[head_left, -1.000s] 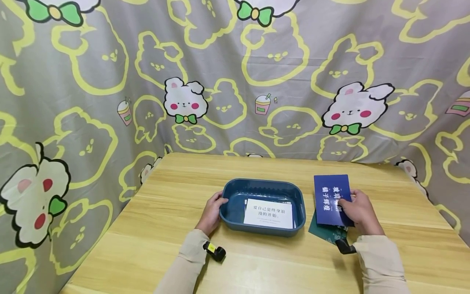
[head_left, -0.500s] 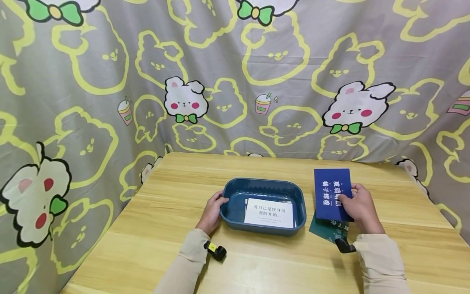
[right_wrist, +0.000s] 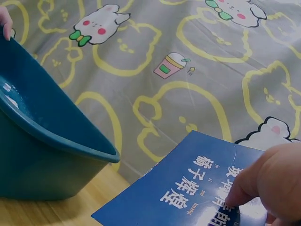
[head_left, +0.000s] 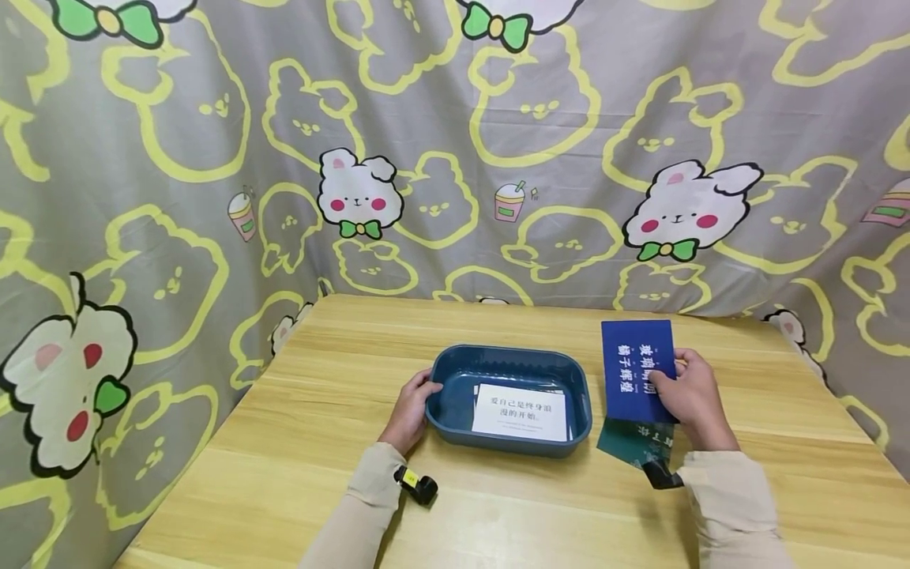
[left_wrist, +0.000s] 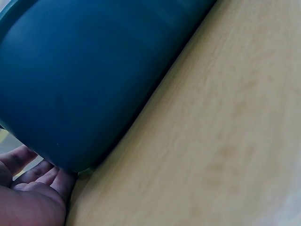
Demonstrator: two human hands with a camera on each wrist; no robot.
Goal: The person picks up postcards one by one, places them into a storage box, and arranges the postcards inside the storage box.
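A dark teal plastic basin stands on the table, with white printed cards lying inside. My left hand grips its left end, thumb over the rim and the other fingers against the outer wall; the left wrist view shows that wall close up. To the right of the basin, my right hand pinches a blue card with white lettering, thumb on its face. Below the blue card, a dark green card lies on the table, its upper part covered.
The wooden table ends at a grey curtain with cartoon rabbits, hanging behind and on both sides. Black wrist devices sit at both cuffs.
My right hand has moved the blue card away toward the table's back and slightly left. More of the green card shows now. The left hand and basin have stayed put.
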